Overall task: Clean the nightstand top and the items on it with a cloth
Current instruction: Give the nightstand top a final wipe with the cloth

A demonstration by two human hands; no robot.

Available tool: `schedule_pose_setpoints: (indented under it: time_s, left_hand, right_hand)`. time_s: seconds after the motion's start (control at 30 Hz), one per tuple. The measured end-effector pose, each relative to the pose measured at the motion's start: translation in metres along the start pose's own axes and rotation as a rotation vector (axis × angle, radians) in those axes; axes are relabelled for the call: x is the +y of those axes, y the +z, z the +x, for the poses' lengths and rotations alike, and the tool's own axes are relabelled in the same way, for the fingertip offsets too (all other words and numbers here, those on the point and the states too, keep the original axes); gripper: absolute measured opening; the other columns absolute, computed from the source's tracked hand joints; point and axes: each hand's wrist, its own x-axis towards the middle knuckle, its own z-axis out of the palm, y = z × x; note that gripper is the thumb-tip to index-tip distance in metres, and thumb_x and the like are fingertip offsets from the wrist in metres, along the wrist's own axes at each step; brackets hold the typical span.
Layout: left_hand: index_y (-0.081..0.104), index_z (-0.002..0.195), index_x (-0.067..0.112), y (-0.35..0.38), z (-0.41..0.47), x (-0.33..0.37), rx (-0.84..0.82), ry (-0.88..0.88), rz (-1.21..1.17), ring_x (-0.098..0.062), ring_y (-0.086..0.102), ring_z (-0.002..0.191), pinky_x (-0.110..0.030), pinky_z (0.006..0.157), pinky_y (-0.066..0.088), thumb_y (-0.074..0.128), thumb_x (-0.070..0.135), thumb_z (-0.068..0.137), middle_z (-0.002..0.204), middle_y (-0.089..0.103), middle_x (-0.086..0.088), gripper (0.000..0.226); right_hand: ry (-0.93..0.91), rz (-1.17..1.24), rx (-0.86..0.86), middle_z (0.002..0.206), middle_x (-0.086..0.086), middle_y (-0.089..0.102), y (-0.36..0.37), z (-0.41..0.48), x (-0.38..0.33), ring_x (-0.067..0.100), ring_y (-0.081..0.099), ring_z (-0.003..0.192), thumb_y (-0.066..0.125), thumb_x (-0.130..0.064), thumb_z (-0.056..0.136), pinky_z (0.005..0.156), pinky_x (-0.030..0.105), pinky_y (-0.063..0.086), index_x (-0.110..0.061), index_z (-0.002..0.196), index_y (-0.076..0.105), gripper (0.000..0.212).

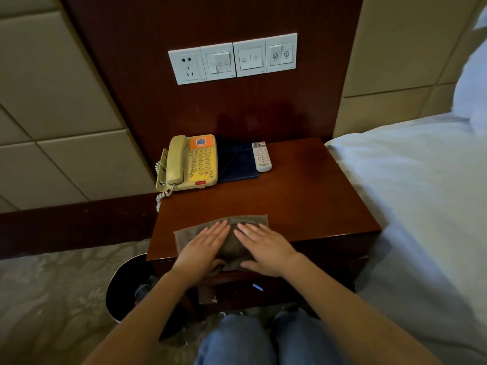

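Brown cloth [253, 220] sits at six o'clock on the worktop [303, 196] under flat left hand [203, 246] and right hand [266, 248], grips released; phone [195, 162], folder [237, 164], remote [261, 156] at eleven o'clock apparently await wiping.

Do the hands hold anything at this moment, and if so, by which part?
Nothing is gripped. The left hand and right hand lie flat, fingers straight, on the brown cloth, pressing it onto the nightstand near its front edge.

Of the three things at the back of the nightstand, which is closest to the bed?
The white remote control, rightmost in the row; the dark folder separates it from the yellow telephone.
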Motion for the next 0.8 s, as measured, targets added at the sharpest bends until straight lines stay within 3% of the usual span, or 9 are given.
schedule_pose_setpoints:
  time_s: [0.2, 0.4, 0.67, 0.8]
  left_hand:
    - [-0.013, 0.147, 0.021, 0.001, -0.041, -0.054, -0.009, -0.141, 0.012, -0.006, -0.017, 0.139, -0.020, 0.110, -0.014, 0.056, 0.046, 0.088, 0.147, -0.024, 0.010, 0.094]
    - [-0.013, 0.147, 0.018, -0.003, -0.041, -0.059, -0.007, -0.141, -0.007, -0.011, -0.011, 0.145, -0.023, 0.111, -0.012, 0.048, 0.054, 0.090, 0.146, -0.023, 0.007, 0.091]
    - [-0.008, 0.152, 0.017, -0.008, 0.039, 0.047, 0.031, 0.026, -0.074, -0.014, -0.008, 0.147, -0.029, 0.115, -0.007, 0.034, 0.063, 0.091, 0.159, -0.010, 0.000, 0.087]
    - [-0.006, 0.152, 0.014, -0.013, 0.085, 0.113, 0.011, 0.105, -0.084, -0.016, -0.006, 0.147, -0.033, 0.118, -0.004, 0.042, 0.056, 0.092, 0.160, -0.008, -0.003, 0.087]
  right_hand:
    - [0.008, -0.067, 0.016, 0.161, 0.006, -0.010, 0.008, 0.054, -0.062, 0.019, -0.006, 0.148, 0.040, -0.033, 0.101, 0.118, 0.039, -0.006, -0.012, 0.152, -0.005, 0.072]
    - [-0.059, -0.122, 0.016, 0.161, 0.004, -0.012, 0.015, 0.062, -0.053, 0.017, -0.008, 0.148, 0.037, -0.029, 0.102, 0.118, 0.038, -0.006, -0.014, 0.152, -0.007, 0.068]
    - [0.082, -0.200, 0.036, 0.161, 0.000, -0.010, 0.015, -0.024, 0.049, 0.013, -0.007, 0.148, 0.039, -0.038, 0.100, 0.118, 0.037, -0.005, -0.018, 0.152, -0.008, 0.073]
    - [0.210, -0.249, 0.045, 0.161, -0.001, -0.009, 0.021, -0.073, 0.103, 0.013, -0.007, 0.148, 0.041, -0.040, 0.099, 0.118, 0.038, -0.004, -0.019, 0.151, -0.010, 0.077]
